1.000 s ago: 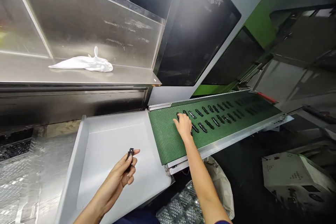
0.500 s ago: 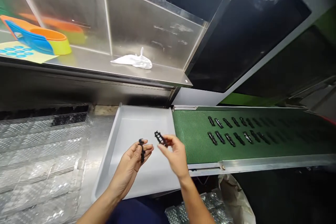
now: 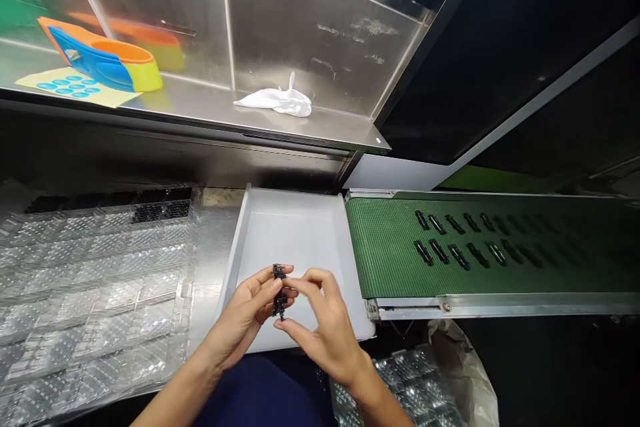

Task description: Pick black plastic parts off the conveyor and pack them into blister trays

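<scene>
Black parts: bunched upright in front of me (image 3: 279,305), bottom centre of the frame, above the white tray (image 3: 295,213); I can't count them here.
Left hand (image 3: 249,305): pinching the bunch between thumb and fingers.
Right hand (image 3: 331,321): forefinger against the bunch's upper half, thumb by its lower tip; I can't tell whether it is gripping or only steadying.
Just changed: half a second ago each of my hands had its own part, with a gap between; now they have come together at one spot.
What that means: the piece I brought over from the belt seems to have joined the one in my left hand, so picking up has given way to gathering.
Green belt (image 3: 373,263): right side of the frame, two rows of more parts (image 3: 457,256) lying on it.
Clear blister trays (image 3: 100,293): lower left, black pieces (image 3: 163,211) along their far edge.
</scene>
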Demonstrator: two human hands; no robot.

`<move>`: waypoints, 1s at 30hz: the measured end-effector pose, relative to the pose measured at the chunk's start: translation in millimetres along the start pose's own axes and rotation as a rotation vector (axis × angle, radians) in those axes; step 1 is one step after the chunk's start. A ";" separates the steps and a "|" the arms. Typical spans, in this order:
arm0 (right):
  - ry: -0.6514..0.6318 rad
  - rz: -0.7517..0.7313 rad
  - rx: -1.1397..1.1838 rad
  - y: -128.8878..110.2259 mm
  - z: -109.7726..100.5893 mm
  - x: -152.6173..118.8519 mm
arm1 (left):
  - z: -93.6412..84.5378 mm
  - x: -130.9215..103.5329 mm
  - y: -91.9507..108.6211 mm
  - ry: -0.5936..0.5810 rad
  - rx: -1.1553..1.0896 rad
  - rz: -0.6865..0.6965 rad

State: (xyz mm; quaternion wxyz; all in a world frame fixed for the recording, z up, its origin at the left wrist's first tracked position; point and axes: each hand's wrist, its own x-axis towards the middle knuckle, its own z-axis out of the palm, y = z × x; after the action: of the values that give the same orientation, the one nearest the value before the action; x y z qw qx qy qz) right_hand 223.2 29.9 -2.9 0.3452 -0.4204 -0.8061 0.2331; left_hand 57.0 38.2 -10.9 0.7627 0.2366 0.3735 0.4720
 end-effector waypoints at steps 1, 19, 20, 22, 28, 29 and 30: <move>0.014 -0.012 0.024 1.2 -1.6 1.8 | -0.8 -1.8 2.3 -0.049 -0.019 -0.038; -0.079 -0.091 -0.087 12.1 -15.4 -1.3 | 8.0 7.0 -0.1 -0.191 0.153 -0.118; -0.078 -0.090 -0.104 13.1 -16.3 -2.9 | 8.0 9.0 -1.6 -0.201 0.167 -0.139; -0.078 -0.083 -0.126 15.3 -19.3 -6.7 | 9.8 13.6 -4.2 -0.220 0.187 -0.171; -0.103 0.003 -0.060 23.7 -39.0 -16.4 | 22.3 28.9 -12.0 -0.306 0.183 -0.254; -0.104 0.023 -0.030 25.1 -42.8 -17.6 | 24.0 31.6 -13.7 -0.316 0.179 -0.271; -0.103 0.044 0.002 26.3 -46.1 -18.6 | 25.5 34.2 -15.5 -0.323 0.178 -0.287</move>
State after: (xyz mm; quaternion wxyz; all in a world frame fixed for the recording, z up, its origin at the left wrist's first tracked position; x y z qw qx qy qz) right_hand 279.1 32.4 3.0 0.2985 -0.4251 -0.8130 0.2630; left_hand 95.1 61.8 -18.3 0.8479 0.3200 0.3166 0.2800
